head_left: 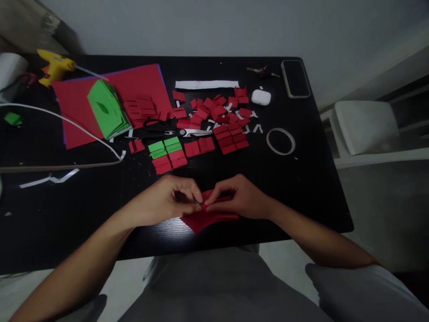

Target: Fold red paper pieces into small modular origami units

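Note:
Near the front edge of the black table, both hands meet over a creased piece of red paper (197, 221). My left hand (169, 199) pinches it from the left, thumb and forefinger closed on its upper middle. From the other side my right hand (239, 197) pinches the same paper, its fingertips almost touching the left ones. The fingers cover part of the paper between them. Just beyond the hands lie folded green pieces (165, 146) and folded red pieces (170, 162), set side by side in a block.
Scissors (192, 133) lie among scattered red pieces (214, 112) and white scraps. Further left are large red sheets (77, 105), a green paper stack (107, 109), a yellow glue gun (56, 67) and a white cable (77, 127). A tape ring (280, 141), earbud case (261, 97) and phone (295, 79) sit right.

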The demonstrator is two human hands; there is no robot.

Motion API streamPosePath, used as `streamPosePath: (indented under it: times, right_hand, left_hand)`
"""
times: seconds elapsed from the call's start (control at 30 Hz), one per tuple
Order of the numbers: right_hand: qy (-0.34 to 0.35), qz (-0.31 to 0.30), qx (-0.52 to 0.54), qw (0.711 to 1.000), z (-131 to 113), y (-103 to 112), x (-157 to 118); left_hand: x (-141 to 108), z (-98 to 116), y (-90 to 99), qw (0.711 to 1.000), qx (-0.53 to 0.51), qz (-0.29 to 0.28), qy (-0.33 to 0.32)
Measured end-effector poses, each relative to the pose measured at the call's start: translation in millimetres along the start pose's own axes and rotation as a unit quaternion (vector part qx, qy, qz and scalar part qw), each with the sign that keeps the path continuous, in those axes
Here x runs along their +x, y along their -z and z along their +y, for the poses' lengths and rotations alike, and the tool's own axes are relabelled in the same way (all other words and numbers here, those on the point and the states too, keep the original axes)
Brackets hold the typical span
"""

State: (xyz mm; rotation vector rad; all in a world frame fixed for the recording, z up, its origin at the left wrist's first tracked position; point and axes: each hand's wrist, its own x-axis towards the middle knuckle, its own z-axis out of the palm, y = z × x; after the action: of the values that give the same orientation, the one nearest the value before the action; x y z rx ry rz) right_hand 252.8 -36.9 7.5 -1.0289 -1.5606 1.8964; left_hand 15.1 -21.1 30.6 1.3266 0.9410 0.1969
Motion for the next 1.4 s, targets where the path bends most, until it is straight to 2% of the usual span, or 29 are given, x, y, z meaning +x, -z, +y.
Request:
streamPosePath:
  times: [0.33, 0.5, 0.73, 1.0, 1.4]
  right_hand:
    - [0.016, -0.008, -0.038, 0.999, -3, 0, 0]
    - [0.015, -0.014, 0.002, 1.0, -2, 1, 0]
    - [0.043, -0.006, -0.074, 0.996, -9, 2, -2]
    - [0.053, 0.017, -0.045, 0.997, -8, 0, -4]
    - [0.063, 0.027, -0.062, 0.996, -14, 3, -5]
  left_hand:
    - [-3, 0, 5.1, 0.996, 0.089, -0.032, 0.001]
    - [-4, 2, 5.7, 0.997, 0.063, -0.037, 0.001]
    - [-4, 4, 3.5, 0.999, 0.036, -0.028, -0.01]
    - [-3, 6, 4.0, 0.999, -0.002, -0.023, -0.024]
    - [-4, 8, 4.5, 0.999, -0.021, -0.015, -0.025]
